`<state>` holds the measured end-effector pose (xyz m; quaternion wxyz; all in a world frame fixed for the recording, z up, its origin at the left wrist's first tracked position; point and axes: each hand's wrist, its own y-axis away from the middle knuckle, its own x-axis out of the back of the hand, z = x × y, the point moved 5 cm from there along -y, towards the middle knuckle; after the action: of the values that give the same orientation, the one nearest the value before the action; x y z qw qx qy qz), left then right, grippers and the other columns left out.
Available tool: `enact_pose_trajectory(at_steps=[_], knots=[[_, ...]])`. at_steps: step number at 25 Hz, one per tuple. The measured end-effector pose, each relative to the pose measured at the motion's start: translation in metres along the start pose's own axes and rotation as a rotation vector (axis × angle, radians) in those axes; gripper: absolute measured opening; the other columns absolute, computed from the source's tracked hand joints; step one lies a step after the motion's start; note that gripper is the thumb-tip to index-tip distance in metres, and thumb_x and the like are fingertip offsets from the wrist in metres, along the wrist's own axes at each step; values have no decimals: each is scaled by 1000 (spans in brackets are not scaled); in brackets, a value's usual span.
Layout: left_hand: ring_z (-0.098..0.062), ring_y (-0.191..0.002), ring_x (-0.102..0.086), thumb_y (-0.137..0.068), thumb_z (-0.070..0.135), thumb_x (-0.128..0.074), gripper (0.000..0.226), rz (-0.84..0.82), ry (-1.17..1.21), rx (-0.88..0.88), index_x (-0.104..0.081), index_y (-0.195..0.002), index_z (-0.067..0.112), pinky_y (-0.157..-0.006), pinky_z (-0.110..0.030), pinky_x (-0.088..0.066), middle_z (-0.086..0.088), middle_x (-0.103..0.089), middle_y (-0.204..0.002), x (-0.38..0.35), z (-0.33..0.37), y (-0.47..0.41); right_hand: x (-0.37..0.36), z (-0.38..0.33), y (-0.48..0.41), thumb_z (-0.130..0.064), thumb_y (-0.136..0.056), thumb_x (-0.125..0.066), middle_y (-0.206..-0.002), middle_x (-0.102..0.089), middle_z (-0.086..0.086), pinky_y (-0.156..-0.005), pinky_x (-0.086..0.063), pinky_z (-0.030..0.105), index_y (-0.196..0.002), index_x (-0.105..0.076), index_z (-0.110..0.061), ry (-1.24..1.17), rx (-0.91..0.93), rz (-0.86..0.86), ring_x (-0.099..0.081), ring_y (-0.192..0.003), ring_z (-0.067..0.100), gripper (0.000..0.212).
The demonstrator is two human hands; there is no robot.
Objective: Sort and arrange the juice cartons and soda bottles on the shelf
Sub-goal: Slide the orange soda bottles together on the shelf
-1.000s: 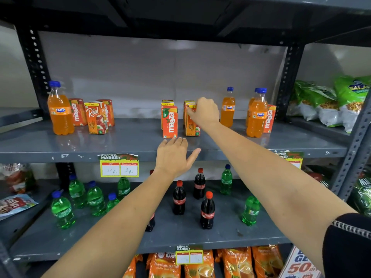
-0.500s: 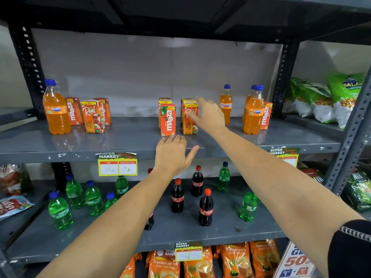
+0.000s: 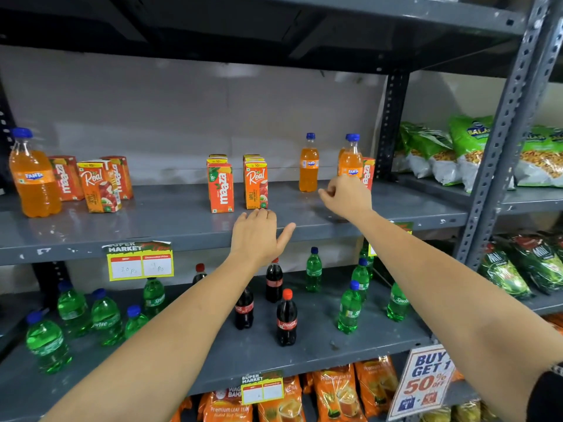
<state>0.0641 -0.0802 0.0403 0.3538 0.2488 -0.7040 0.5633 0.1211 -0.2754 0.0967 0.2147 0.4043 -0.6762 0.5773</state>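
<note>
On the grey upper shelf (image 3: 152, 226) stand a Maaza carton (image 3: 220, 187) and a Real carton (image 3: 256, 184) in the middle, each with more cartons behind. A Fanta bottle (image 3: 308, 162) stands to their right, and further right two Fanta bottles (image 3: 351, 156) beside a Maaza carton (image 3: 368, 173). At the far left are a Fanta bottle (image 3: 34, 175) and a group of cartons (image 3: 97, 184). My left hand (image 3: 259, 236) rests flat on the shelf's front edge, holding nothing. My right hand (image 3: 345, 197) hovers just in front of the right Fanta bottles, fingers loosely curled, empty.
The lower shelf (image 3: 320, 351) carries green Sprite bottles (image 3: 105, 316) and several Coca-Cola bottles (image 3: 286, 318). Green snack bags (image 3: 469, 147) fill the rack to the right. Tea packets (image 3: 335, 391) lie at the bottom. A steel upright (image 3: 505, 117) stands at the right.
My right hand let go of the Real carton in the middle and moved right, to the Fanta bottles. The left hand stayed on the shelf edge. The view shifted right.
</note>
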Motion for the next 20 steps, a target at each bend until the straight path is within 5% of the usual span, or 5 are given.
enact_pose_trajectory(at_steps=[3, 5, 10, 20], knots=[[-24, -89, -59, -93, 57, -24, 61, 0, 15, -1, -61, -100, 8, -75, -36, -42, -7, -65, -96, 1, 12, -5, 14, 32, 4, -41, -89, -55, -76, -66, 8, -65, -51, 33, -71, -60, -12, 31, -112, 122, -65, -77, 29, 34], [-24, -89, -59, -93, 56, -25, 61, -12, 23, -2, -61, -99, 8, -75, -36, -42, -8, -65, -96, 0, 20, -9, 19, 52, 3, -44, -84, -62, -92, -66, 9, -71, -52, 38, -91, -58, -11, -65, -206, 177, -64, -88, 29, 34], [-23, -85, -59, -94, 57, -23, 61, -27, 18, -37, -62, -93, 9, -66, -34, -39, -7, -65, -91, -1, 40, -24, -7, 74, -18, -46, -73, -79, -127, -59, 11, -94, -50, 43, -133, -42, -10, -280, -365, -104, -59, -115, 30, 79], [-24, -84, -61, -94, 57, -22, 64, -5, -29, 25, -63, -96, 8, -65, -33, -39, -8, -66, -92, -1, 57, -30, -23, 53, -41, -54, -74, -74, -120, -64, 5, -88, -50, 39, -122, -54, -18, -209, -215, -141, -61, -111, 25, 62]])
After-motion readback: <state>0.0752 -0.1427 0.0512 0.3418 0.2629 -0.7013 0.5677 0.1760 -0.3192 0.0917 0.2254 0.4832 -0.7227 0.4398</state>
